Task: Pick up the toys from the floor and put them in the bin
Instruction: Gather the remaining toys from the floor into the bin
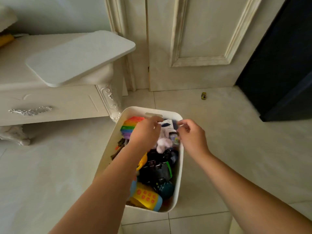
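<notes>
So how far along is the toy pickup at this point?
Mostly done: the white bin is packed with toys, among them a rainbow pop toy and a yellow toy phone. In hand: the left hand and right hand are over its far end; whether they grip anything is unclear. Left: one yellow toy car on the floor.

Bin (180,174): on floor (50,166), centre, toys (158,168) inside.
Small car (204,95): on floor, behind bin, rightward.
Lid (81,58): on cabinet (50,102), left of bin.

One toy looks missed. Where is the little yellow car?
In the head view, the little yellow car lies on the floor beyond the white bin, right of it, near the cream door and the dark cabinet.
</notes>
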### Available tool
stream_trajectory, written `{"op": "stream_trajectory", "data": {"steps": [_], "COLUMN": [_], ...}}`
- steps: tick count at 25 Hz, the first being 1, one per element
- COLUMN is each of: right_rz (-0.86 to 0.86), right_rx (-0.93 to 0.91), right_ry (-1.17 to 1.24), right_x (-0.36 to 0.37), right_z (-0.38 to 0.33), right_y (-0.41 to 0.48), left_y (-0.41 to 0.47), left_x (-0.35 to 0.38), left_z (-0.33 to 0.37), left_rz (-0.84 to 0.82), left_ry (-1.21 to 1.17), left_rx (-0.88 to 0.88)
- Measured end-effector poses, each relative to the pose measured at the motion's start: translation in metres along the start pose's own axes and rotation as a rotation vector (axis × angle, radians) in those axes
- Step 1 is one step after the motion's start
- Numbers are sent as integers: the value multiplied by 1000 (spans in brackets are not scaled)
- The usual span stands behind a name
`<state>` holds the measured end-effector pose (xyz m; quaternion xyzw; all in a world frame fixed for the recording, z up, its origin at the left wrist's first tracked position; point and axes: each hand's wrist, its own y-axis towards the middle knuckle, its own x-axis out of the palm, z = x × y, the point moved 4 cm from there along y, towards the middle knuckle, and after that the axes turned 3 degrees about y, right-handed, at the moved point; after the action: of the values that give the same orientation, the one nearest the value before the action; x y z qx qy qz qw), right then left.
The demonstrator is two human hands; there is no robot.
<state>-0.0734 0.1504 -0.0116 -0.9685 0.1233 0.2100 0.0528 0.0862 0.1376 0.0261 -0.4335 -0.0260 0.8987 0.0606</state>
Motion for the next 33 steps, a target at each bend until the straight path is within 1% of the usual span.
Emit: {"op": "stream_trajectory", "data": {"steps": [3,5,6,7,9,10,11,12,14,16,17,18,19,21,23,24,28,33], "right_rz": [74,73,82,88,65,42,23,12,0,-8,-13,-22,-37,-70,-91,-96,-160,-319], "right_rx": [64,135,167,200,261,292,324,348,380,410,420,415,395,324,264,243,177,110], "right_ry": [-29,-77,-107,-144,-244,-285,-314,-334,-358,-360,-354,-345,-335,-338,-370,-394,-525,-700], "right_x": [-36,-51,-58,-63,-70,-73,-78,-81,-85,-82,-78,-73,-68,-61,-58,-57,-50,-32], "right_z": [33,60,77,94,133,153,174,191,216,232,236,238,239,242,249,253,262,261], "right_y": [41,74,98,119,163,183,202,217,238,255,265,275,285,306,325,334,369,404], "left_y": [34,63,85,106,137,145,156,163,179,205,219,235,251,273,280,281,284,287], "left_x": [60,98,123,148,186,195,203,202,190,188,197,214,234,273,301,313,346,359], "left_z": [41,63,73,79,83,84,84,85,96,113,119,120,116,98,76,68,53,55], "left_rz": [-101,-152,-203,-290,-581,-717,-804,-834,-770,-679,-664,-664,-673,-710,-753,-763,-728,-708], "left_ry": [76,191,284,446,856,1008,1115,1188,1274,1274,1220,1148,1065,928,884,864,845,882], "left_rx": [103,171,173,123,-93,-157,-128,-36,214,368,407,401,355,177,4,-34,-35,-30]}}
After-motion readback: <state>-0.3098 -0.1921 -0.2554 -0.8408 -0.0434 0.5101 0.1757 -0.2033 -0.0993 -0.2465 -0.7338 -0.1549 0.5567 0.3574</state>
